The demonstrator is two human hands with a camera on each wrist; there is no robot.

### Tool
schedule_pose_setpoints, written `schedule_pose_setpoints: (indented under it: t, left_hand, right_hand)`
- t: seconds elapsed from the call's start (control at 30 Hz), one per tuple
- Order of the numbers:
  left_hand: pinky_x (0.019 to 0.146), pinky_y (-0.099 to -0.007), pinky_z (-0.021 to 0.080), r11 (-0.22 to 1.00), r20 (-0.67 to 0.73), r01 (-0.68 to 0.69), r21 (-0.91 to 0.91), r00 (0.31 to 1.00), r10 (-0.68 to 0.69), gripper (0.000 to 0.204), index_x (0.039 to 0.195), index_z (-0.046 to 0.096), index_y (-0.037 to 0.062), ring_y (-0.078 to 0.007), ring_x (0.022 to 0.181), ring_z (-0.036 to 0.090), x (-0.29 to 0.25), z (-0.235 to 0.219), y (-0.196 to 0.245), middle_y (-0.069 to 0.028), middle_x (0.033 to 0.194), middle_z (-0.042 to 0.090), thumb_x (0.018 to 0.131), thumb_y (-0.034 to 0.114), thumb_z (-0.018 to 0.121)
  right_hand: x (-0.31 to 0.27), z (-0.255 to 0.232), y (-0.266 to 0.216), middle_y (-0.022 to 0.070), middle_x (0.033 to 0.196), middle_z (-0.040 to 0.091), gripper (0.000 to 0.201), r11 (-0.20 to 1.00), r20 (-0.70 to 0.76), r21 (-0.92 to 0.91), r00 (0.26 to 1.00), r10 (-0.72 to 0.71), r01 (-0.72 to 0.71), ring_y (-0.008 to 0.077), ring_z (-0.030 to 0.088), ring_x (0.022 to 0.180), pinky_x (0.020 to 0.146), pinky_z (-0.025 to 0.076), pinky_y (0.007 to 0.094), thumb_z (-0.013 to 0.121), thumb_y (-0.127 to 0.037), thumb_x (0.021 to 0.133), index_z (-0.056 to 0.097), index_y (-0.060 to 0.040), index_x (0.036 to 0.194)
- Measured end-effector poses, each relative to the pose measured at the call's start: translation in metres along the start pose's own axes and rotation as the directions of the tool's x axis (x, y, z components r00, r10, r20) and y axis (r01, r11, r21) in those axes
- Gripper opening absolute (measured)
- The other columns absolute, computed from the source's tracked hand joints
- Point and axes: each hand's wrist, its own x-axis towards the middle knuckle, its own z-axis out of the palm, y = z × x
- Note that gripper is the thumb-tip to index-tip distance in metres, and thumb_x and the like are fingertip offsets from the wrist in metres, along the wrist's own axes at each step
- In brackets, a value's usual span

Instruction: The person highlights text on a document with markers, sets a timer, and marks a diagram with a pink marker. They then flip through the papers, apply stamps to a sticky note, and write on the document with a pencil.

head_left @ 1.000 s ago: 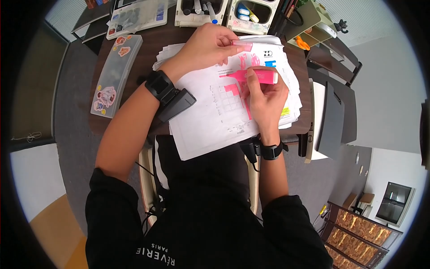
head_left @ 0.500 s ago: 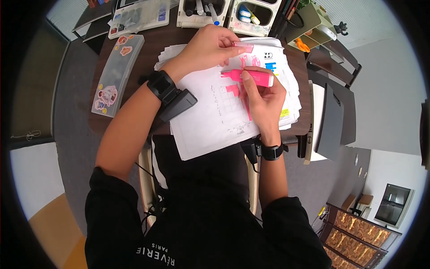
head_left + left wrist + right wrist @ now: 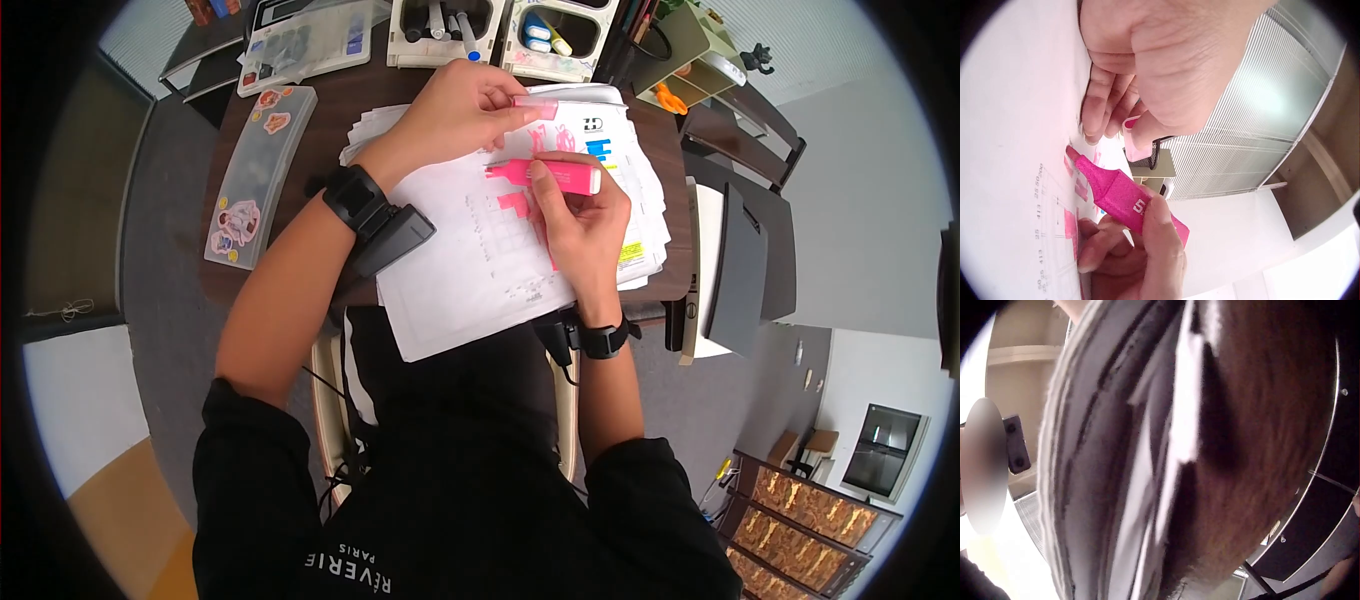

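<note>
A pink highlighter [image 3: 565,177] lies sideways in my right hand [image 3: 585,225], pinched between thumb and fingers. Its uncapped nib is down at the top sheet [image 3: 440,270], beside short pink strokes above a printed grid with some squares coloured pink. In the left wrist view the highlighter's nib end [image 3: 1100,178] points toward the paper. My left hand [image 3: 450,115] rests on the upper part of the sheet. Its thumb and fingers pinch a translucent pink cap [image 3: 538,107]. The right wrist view shows the stack's edge [image 3: 1110,456], with no fingers at work.
A clear sticker-covered case [image 3: 255,180] lies on the left of the brown table [image 3: 330,125]. Behind the papers stand a box of pens [image 3: 445,35] and a box of correction-type bottles [image 3: 550,45]. A green shelf [image 3: 695,60] stands at the back right.
The highlighter and my right hand have shifted a little to the left across the sheet. My left hand keeps its hold on the cap, nearly still.
</note>
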Motion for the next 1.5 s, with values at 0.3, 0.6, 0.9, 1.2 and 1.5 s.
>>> schedule_pose_setpoints:
  t: [0.3, 0.6, 0.9, 1.2, 1.5]
  left_hand:
    - [0.052, -0.0221, 0.051, 1.0, -0.007, 0.021, -0.012, 1.0, -0.021, 0.02, 0.105, 0.068, -0.0043, -0.0076, 0.061, 0.064, -0.001, 0.0, 0.002, -0.0028, 0.075, 0.066, 0.094, 0.012, 0.072]
    - [0.056, -0.0225, 0.052, 0.999, 0.01, 0.009, -0.051, 1.0, -0.008, 0.014, 0.105, 0.068, -0.0024, -0.0054, 0.064, 0.062, 0.0, -0.001, -0.004, -0.0006, 0.078, 0.067, 0.095, 0.008, 0.07]
    - [0.057, -0.0237, 0.053, 0.989, 0.005, 0.047, -0.138, 0.999, -0.047, 0.018, 0.111, 0.065, -0.006, -0.0074, 0.064, 0.062, -0.002, 0.001, -0.009, -0.0052, 0.079, 0.068, 0.095, 0.001, 0.068]
    - [0.057, -0.023, 0.053, 0.994, -0.011, 0.069, -0.09, 0.997, -0.07, 0.019, 0.111, 0.066, -0.0054, -0.0077, 0.064, 0.063, -0.002, 0.002, 0.0, -0.005, 0.08, 0.069, 0.097, 0.007, 0.068]
    - [0.055, -0.0238, 0.053, 0.992, -0.014, 0.065, -0.11, 0.998, -0.067, 0.022, 0.11, 0.065, -0.0071, -0.0087, 0.062, 0.063, -0.002, 0.003, -0.003, -0.0066, 0.079, 0.069, 0.096, 0.009, 0.07]
  right_hand:
    - [0.002, -0.002, 0.004, 0.0054, 0.07, 0.068, 0.014, 0.999, -0.12, -0.011, 0.992, 0.034, -0.035, 0.0067, 0.061, 0.057, 0.051, 0.048, 0.0234, 0.071, -0.01, 0.093, 0.067, 0.0034, 0.096]
    - [-0.002, -0.004, 0.006, 0.0041, 0.071, 0.067, 0.012, 0.999, -0.192, 0.008, 0.98, 0.052, -0.051, 0.0057, 0.06, 0.059, 0.054, 0.048, 0.0224, 0.069, -0.009, 0.094, 0.067, 0.0025, 0.097]
    - [0.002, -0.012, 0.004, 0.0054, 0.083, 0.069, 0.016, 0.915, -0.141, 0.372, 0.965, 0.221, -0.155, 0.0066, 0.062, 0.066, 0.057, 0.051, 0.0225, 0.07, -0.009, 0.096, 0.066, 0.0029, 0.106]
    - [-0.002, -0.012, -0.01, 0.0105, 0.098, 0.073, 0.02, 0.992, 0.012, 0.107, 0.998, 0.064, -0.064, 0.0133, 0.07, 0.08, 0.068, 0.057, 0.0255, 0.073, -0.008, 0.091, 0.068, 0.0019, 0.108]
    - [0.002, -0.011, -0.017, 0.0118, 0.094, 0.074, 0.024, 1.0, 0.059, -0.012, 0.998, 0.0, 0.001, 0.0153, 0.071, 0.073, 0.066, 0.057, 0.0277, 0.076, -0.015, 0.091, 0.068, 0.002, 0.107]
